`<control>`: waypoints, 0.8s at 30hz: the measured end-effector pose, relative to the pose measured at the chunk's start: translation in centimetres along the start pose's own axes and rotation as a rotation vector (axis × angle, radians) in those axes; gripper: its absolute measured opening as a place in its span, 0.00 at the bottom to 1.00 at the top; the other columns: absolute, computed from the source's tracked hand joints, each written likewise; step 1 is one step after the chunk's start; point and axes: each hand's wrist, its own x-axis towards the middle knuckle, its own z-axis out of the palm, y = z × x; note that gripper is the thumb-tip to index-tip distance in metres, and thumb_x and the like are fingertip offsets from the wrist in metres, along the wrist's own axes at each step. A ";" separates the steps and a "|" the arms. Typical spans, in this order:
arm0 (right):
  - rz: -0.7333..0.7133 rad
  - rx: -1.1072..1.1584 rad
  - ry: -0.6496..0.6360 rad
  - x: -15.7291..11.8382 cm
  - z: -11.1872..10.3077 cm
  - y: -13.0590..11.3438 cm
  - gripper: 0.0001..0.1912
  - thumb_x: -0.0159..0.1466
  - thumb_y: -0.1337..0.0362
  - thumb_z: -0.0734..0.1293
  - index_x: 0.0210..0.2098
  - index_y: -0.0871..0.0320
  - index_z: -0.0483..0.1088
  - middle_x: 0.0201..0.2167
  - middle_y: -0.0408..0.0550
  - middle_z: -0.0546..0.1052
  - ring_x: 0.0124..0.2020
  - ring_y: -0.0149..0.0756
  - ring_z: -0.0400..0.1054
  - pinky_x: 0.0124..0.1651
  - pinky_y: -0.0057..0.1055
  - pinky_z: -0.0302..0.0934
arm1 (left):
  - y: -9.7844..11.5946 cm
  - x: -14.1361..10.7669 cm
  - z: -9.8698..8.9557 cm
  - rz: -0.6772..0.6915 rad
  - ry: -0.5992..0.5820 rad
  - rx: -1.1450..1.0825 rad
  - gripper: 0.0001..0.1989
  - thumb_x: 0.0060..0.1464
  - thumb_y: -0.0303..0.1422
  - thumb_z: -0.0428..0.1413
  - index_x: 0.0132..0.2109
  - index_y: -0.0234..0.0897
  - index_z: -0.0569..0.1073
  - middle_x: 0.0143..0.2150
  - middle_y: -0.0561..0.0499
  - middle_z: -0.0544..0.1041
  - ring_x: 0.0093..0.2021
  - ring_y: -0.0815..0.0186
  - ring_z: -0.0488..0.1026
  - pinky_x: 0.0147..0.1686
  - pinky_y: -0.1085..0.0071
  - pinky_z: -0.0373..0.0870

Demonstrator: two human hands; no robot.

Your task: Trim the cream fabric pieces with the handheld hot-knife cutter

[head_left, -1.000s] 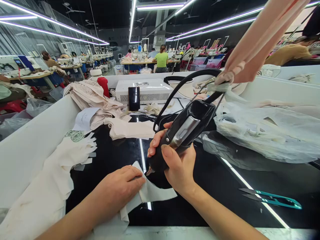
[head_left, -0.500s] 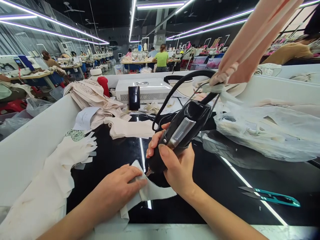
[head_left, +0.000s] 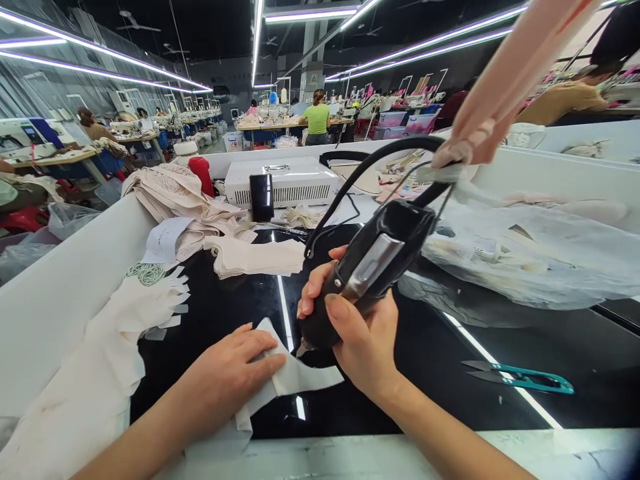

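Observation:
My right hand (head_left: pixel 365 333) is wrapped round a black corded hand tool (head_left: pixel 383 247) with a silver lever along its side. The thumb lies near the lower end of the lever. Its small metal tip (head_left: pixel 303 349) points down just right of a pale fabric piece (head_left: pixel 300 379) with a curved edge; whether tip and cloth touch, I cannot tell. My left hand (head_left: pixel 240 363) lies over the fabric's left part, fingers stretched out and pressing it on the black tabletop (head_left: pixel 400 407). More pale cloth (head_left: pixel 225 440) hangs under my left wrist toward the front edge.
Teal thread snips (head_left: pixel 525 379) lie at right. A stack of pale pieces (head_left: pixel 260 257), a phone (head_left: pixel 261 198) and a white vented box (head_left: pixel 280 180) stand behind. Pale fabric strips (head_left: pixel 100 347) line the left; a clear plastic bag (head_left: pixel 540 253) sits right. Pink cloth (head_left: pixel 520 80) suspends the tool.
My right hand has moved the tool slightly right and away from the fabric's corner. My left hand stays on the cloth. The whole view has shifted a little.

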 end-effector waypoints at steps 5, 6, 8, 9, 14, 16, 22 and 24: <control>-0.024 -0.066 0.022 -0.8 -1.7 -1.5 0.20 0.63 0.53 0.78 0.50 0.48 0.69 0.30 0.37 0.76 0.25 0.30 0.71 0.28 0.29 0.69 | 1.1 0.6 0.1 0.019 0.079 -0.029 0.12 0.73 0.24 0.46 0.56 0.31 0.72 0.55 0.40 0.77 0.55 0.56 0.76 0.60 0.57 0.76; -0.026 -0.077 0.023 -1.0 -2.0 -1.7 0.21 0.63 0.53 0.78 0.50 0.48 0.69 0.30 0.37 0.76 0.25 0.30 0.71 0.28 0.29 0.69 | 1.4 0.9 0.3 0.013 0.091 -0.056 0.11 0.73 0.24 0.47 0.55 0.31 0.72 0.53 0.41 0.77 0.53 0.57 0.77 0.56 0.60 0.78; -0.025 -0.102 0.032 -1.4 -2.5 -2.0 0.22 0.63 0.52 0.78 0.50 0.48 0.69 0.31 0.37 0.76 0.25 0.31 0.72 0.28 0.30 0.70 | 2.2 1.5 0.7 -0.009 0.100 -0.112 0.10 0.74 0.26 0.47 0.54 0.32 0.72 0.51 0.42 0.78 0.49 0.59 0.78 0.51 0.64 0.80; -0.024 -0.112 0.038 -1.6 -2.7 -2.0 0.22 0.63 0.51 0.78 0.51 0.49 0.69 0.31 0.38 0.76 0.25 0.31 0.72 0.28 0.30 0.70 | 2.5 1.7 0.9 -0.021 0.096 -0.132 0.10 0.74 0.26 0.47 0.54 0.33 0.72 0.50 0.43 0.78 0.48 0.60 0.78 0.49 0.65 0.81; -0.030 -0.122 0.051 -2.1 -2.8 -2.2 0.22 0.63 0.51 0.78 0.50 0.48 0.68 0.31 0.38 0.76 0.25 0.31 0.72 0.28 0.30 0.70 | 3.3 1.9 1.8 -0.047 0.048 -0.125 0.10 0.73 0.25 0.47 0.54 0.33 0.72 0.46 0.43 0.78 0.43 0.57 0.78 0.41 0.62 0.82; -0.027 -0.116 0.057 -2.2 -2.7 -2.3 0.21 0.63 0.52 0.78 0.49 0.48 0.68 0.31 0.38 0.76 0.25 0.30 0.71 0.27 0.30 0.70 | 3.3 1.6 1.9 -0.053 0.029 -0.129 0.10 0.73 0.25 0.48 0.54 0.34 0.72 0.45 0.44 0.78 0.43 0.57 0.77 0.41 0.61 0.82; -0.023 -0.121 0.074 -2.2 -2.5 -2.5 0.19 0.63 0.52 0.78 0.45 0.49 0.68 0.31 0.38 0.76 0.24 0.30 0.70 0.27 0.30 0.70 | 3.3 0.7 2.1 -0.070 0.022 -0.167 0.11 0.74 0.26 0.47 0.57 0.35 0.71 0.48 0.44 0.77 0.48 0.60 0.77 0.46 0.65 0.81; -0.020 -0.111 0.078 -2.1 -2.4 -2.5 0.19 0.62 0.53 0.78 0.44 0.49 0.68 0.31 0.38 0.76 0.24 0.30 0.70 0.27 0.30 0.70 | 3.4 0.5 2.1 -0.073 0.034 -0.171 0.12 0.74 0.26 0.47 0.57 0.35 0.72 0.49 0.44 0.77 0.48 0.60 0.76 0.47 0.67 0.80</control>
